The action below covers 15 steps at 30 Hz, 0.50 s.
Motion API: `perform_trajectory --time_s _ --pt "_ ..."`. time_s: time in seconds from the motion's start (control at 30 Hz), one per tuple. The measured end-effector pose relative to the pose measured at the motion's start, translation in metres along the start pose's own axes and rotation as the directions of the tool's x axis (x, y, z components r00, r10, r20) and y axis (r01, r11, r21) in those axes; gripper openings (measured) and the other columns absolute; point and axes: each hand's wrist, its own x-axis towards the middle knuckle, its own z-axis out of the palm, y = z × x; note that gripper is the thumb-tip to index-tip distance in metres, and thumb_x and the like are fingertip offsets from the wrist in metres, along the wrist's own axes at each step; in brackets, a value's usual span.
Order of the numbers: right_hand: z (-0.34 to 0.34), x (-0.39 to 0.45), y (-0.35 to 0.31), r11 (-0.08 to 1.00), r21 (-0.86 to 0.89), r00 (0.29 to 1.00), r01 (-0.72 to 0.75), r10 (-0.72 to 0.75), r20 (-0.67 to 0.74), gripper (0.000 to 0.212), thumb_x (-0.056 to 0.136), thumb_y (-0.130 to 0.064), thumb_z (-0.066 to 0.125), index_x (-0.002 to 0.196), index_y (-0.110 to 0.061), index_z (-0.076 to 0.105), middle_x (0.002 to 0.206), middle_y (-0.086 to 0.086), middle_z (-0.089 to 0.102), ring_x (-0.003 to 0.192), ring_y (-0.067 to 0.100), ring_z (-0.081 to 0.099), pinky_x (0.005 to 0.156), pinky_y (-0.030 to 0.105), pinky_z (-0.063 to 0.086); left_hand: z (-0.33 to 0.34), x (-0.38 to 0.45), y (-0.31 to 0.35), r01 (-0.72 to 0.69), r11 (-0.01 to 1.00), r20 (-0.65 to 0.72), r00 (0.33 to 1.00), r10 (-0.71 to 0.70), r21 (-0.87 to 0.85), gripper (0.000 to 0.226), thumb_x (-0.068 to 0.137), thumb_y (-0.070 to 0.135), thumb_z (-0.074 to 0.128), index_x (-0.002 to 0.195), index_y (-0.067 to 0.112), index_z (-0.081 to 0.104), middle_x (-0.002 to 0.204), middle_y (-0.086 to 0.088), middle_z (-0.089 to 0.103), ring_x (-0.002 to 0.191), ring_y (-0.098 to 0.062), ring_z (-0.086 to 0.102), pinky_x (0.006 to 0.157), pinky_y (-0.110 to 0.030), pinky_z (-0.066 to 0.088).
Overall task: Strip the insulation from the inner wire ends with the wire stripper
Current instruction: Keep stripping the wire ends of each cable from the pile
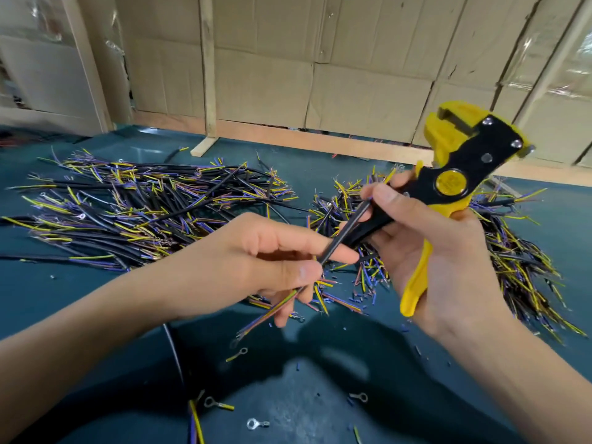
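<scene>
- Yellow-and-black wire stripper (pixel 448 184) sits in the right hand (pixel 439 251), fingers wrapped round its handles, head pointing up and away; the round yellow badge at its pivot bears marks too blurred to read.
- The left hand (pixel 272 257) pinches a black cable (pixel 339 241) between thumb and fingers; its upper end reaches the right thumb, coloured inner wires (pixel 272 310) trailing below.
- Heaps of cut cables (pixel 144 203) lie on the green table (pixel 48 290) behind both hands.
- Loose ring terminals (pixel 256 423) lie nearer.
- Cardboard wall (pixel 320 59) at the back.

Black cable (pixel 344 233) slants beside raised yellow-black wire stripper (pixel 461 168), coloured wires (pixel 272 312) trailing.
</scene>
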Motion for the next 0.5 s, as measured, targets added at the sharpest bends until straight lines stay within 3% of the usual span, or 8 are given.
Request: perform_trajectory --time_s 0.07,0.13,0.23,0.3,0.4,0.5 --pt "-0.002 0.002 -0.004 0.999 -0.039 1.0 0.012 -0.011 0.02 0.02 0.074 0.004 0.071 0.088 -0.008 0.062 0.076 0.007 0.063 0.069 0.022 0.065 0.065 0.029 0.055 0.0 0.0 0.001 0.034 0.999 0.022 0.999 -0.033 -0.027 0.033 0.093 0.021 0.059 0.122 0.026 0.072 0.073 -0.005 0.062 0.059 -0.026 0.059 0.06 -0.033 0.044" --pt "-0.003 0.003 -0.004 0.993 -0.114 0.999 0.035 -0.031 0.034 0.022 0.074 0.005 0.074 0.086 -0.011 0.065 0.075 0.003 0.066 0.072 0.022 0.067 0.071 0.031 0.056 0.002 0.0 0.003 0.007 0.998 -0.038 0.999 -0.005 0.058 0.026 0.094 0.029 0.061 0.117 0.027 0.073 0.069 -0.003 0.065 0.059 -0.022 0.062 0.06 -0.03 0.048" --pt "-0.004 -0.001 0.002 0.956 -0.286 0.997 0.066 -0.053 0.052 0.02 0.073 0.0 0.077 0.081 -0.018 0.07 0.08 0.002 0.071 0.083 0.025 0.069 0.084 0.039 0.055 0.012 0.003 0.002 -0.107 0.948 -0.221 0.959 0.178 0.299 0.025 0.088 0.046 0.067 0.1 0.025 0.072 0.07 -0.002 0.068 0.061 -0.016 0.062 0.063 -0.029 0.053" --pt "-0.003 -0.005 0.007 0.943 -0.326 0.996 0.067 -0.045 0.073 0.015 0.075 -0.005 0.078 0.083 -0.016 0.071 0.084 0.008 0.073 0.085 0.029 0.069 0.086 0.045 0.056 0.018 0.004 0.001 -0.164 0.942 -0.287 0.925 0.251 0.293 0.02 0.089 0.038 0.073 0.089 0.018 0.071 0.071 -0.003 0.068 0.061 -0.02 0.064 0.062 -0.029 0.054" --pt "-0.001 -0.007 0.008 0.972 -0.23 0.997 0.055 -0.039 0.072 0.015 0.08 -0.002 0.073 0.091 -0.009 0.066 0.083 0.009 0.07 0.076 0.028 0.067 0.077 0.04 0.056 0.019 0.004 0.002 -0.184 0.96 -0.302 0.922 0.243 0.209 0.011 0.089 0.025 0.072 0.086 0.014 0.071 0.068 -0.007 0.067 0.056 -0.018 0.064 0.062 -0.024 0.054" --pt "-0.001 -0.003 0.001 0.995 -0.095 0.997 0.011 -0.005 0.071 0.023 0.081 0.004 0.067 0.1 -0.003 0.059 0.083 0.012 0.066 0.07 0.028 0.065 0.072 0.035 0.055 0.017 0.003 0.004 -0.183 0.968 -0.288 0.93 0.226 0.169 0.017 0.084 0.026 0.072 0.1 0.022 0.074 0.065 -0.008 0.065 0.049 -0.021 0.063 0.054 -0.028 0.051"
